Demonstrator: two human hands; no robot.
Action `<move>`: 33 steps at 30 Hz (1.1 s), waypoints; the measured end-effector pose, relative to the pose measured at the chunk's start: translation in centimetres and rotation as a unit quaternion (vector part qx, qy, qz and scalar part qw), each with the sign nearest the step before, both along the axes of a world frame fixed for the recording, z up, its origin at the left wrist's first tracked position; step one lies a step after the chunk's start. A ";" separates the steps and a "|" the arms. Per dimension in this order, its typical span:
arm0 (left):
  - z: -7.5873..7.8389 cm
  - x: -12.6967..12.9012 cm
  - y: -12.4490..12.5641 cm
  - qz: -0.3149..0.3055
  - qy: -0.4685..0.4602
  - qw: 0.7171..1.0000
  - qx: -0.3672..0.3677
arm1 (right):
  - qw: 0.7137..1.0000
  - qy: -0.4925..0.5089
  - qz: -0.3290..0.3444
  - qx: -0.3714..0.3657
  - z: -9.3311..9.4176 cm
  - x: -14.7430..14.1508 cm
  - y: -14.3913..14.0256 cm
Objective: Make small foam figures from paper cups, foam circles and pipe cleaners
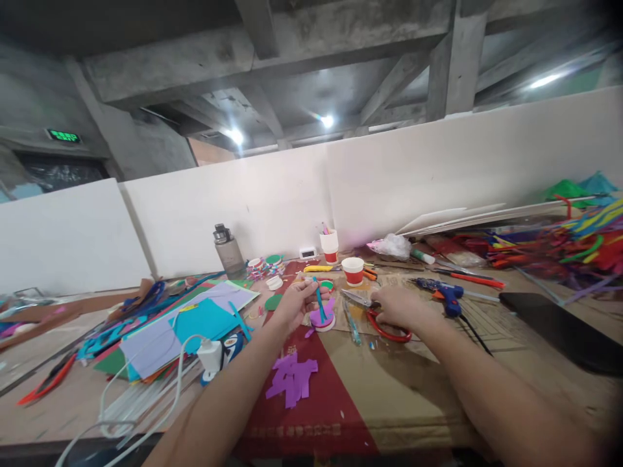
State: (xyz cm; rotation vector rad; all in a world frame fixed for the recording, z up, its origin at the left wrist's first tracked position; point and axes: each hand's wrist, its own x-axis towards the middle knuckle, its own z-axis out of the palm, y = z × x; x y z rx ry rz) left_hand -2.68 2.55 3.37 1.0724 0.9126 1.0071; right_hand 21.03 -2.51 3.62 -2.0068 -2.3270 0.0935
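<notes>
Purple scraps (292, 377) nearest on the worktop (389, 395). Further out, left hand (296, 303) in a narrow pinch grip on a teal strip (319, 301) over a purple-topped disc (323, 318): probably light, floppy, best held near the end. Right hand (396, 306) closed on red-handled scissors (377, 316): rigid, sharp, gripped at loops.

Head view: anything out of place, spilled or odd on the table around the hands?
Nothing looks damaged or spilled. Purple scraps lie loose on the table near the person. The right hand rests on red-handled scissors; the left hand holds a teal strip over a purple disc. The coloured sheets are fanned untidily.
</notes>
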 end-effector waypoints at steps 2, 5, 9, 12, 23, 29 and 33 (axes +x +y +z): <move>0.3 0.2 0.0 0.000 0.004 1.000 -0.003 | 1.000 0.018 0.005 0.020 0.2 -0.1 -0.1; 1.1 0.6 0.3 -0.002 -0.004 1.000 -0.003 | 0.995 0.064 0.031 0.066 0.1 -0.9 0.0; 2.6 1.2 1.3 0.032 -0.033 0.999 0.005 | 0.964 0.163 0.163 0.131 -0.9 -2.6 0.2; 3.4 1.5 2.0 0.063 -0.066 0.996 0.008 | 0.928 0.219 0.261 0.152 -2.3 -3.2 0.5; 1.7 1.2 2.9 0.098 -0.135 0.986 -0.007 | 0.949 0.160 0.259 0.082 -3.6 -3.2 0.9; 0.9 0.0 3.2 0.095 -0.133 0.986 0.027 | 0.944 0.228 0.198 0.133 -4.5 -4.3 1.1; 0.7 -0.7 3.6 0.096 -0.136 0.985 0.045 | 0.949 0.246 0.160 0.116 -5.5 -5.0 1.5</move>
